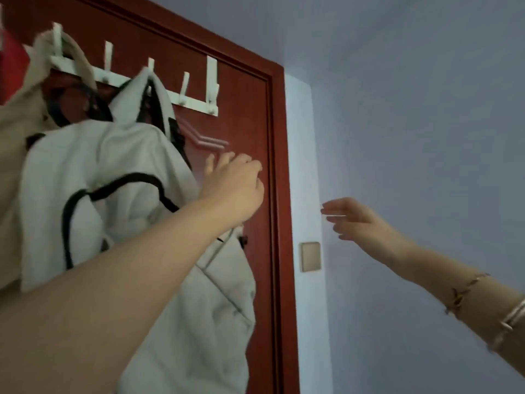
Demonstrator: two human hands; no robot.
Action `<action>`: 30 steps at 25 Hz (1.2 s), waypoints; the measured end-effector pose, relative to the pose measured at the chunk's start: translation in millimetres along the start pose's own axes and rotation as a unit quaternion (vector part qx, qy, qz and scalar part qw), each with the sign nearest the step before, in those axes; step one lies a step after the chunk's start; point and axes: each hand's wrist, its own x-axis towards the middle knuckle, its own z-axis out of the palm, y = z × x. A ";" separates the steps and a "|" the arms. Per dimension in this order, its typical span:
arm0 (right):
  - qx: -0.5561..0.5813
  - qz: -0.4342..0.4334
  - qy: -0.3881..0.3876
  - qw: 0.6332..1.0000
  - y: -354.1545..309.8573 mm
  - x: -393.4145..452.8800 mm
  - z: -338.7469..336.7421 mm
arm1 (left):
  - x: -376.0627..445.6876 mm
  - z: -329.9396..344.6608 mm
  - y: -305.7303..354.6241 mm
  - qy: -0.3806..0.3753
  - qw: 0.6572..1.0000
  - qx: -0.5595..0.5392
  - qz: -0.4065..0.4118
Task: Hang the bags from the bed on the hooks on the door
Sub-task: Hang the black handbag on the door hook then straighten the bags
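A pale grey backpack (pixel 113 172) with black trim hangs by its top loop from a hook of the white over-door rack (pixel 196 100) on the red-brown door (pixel 250 132). Left of it hangs a beige cloth bag (pixel 31 98) from another hook. Something red (pixel 11 55) shows at the far left edge. My left hand (pixel 233 186) is raised beside the backpack's right side, fingers loosely curled, holding nothing. My right hand (pixel 355 217) reaches out in front of the wall, fingers apart and empty. The two rightmost hooks carry nothing.
The door frame (pixel 279 223) runs down the middle. A pale blue wall (pixel 412 137) fills the right side. A beige switch plate (pixel 310 256) sits on the wall just right of the frame. Bracelets (pixel 483 302) circle my right forearm.
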 end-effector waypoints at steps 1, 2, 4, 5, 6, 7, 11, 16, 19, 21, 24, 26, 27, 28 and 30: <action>-0.022 0.038 0.007 0.999 16.8 -38.9 -27.3 | -17.9 10.4 34.7 -0.024 0.999 -0.046 0.007; -0.037 0.072 0.015 0.997 33.5 -76.8 -53.4 | -37.2 21.9 69.3 -0.040 0.996 -0.085 0.013; -0.056 0.126 0.042 0.989 54.3 -136.5 -94.8 | -67.6 41.6 128.6 -0.064 0.983 -0.168 0.025; -0.081 0.152 0.055 0.983 61.8 -169.4 -119.5 | -83.8 48.2 166.8 -0.086 0.972 -0.215 0.035; -0.096 0.170 0.072 0.978 66.6 -197.5 -142.1 | -97.3 53.7 202.0 -0.102 0.961 -0.254 0.045; -0.100 0.186 0.095 0.973 67.6 -223.8 -163.6 | -108.1 58.7 234.9 -0.113 0.948 -0.291 0.054; -0.155 0.251 0.188 0.937 56.7 -323.0 -250.5 | -137.1 57.9 362.1 -0.178 0.888 -0.417 0.083; -0.211 0.310 0.305 0.875 23.0 -425.4 -349.1 | -165.5 35.7 509.8 -0.230 0.800 -0.535 0.145; -0.243 0.323 0.353 0.843 13.1 -479.0 -401.3 | -183.9 20.4 591.6 -0.251 0.755 -0.579 0.179; -0.264 0.343 0.385 0.815 14.4 -513.6 -437.8 | -191.6 15.5 648.5 -0.266 0.731 -0.595 0.203; -0.295 0.369 0.421 0.774 27.9 -566.0 -498.1 | -203.5 14.6 743.1 -0.274 0.696 -0.619 0.240; -0.311 0.395 0.439 0.745 39.4 -594.0 -537.8 | -208.0 18.9 798.5 -0.288 0.669 -0.637 0.254; -0.324 0.412 0.444 0.727 45.7 -610.1 -562.3 | -210.9 21.5 835.6 -0.298 0.652 -0.645 0.262; -0.332 0.425 0.445 0.715 49.6 -623.4 -580.2 | -213.9 24.1 864.1 -0.307 0.641 -0.650 0.269; -0.322 0.447 0.466 0.692 54.2 -655.6 -612.8 | -227.1 26.4 922.2 -0.334 0.617 -0.656 0.279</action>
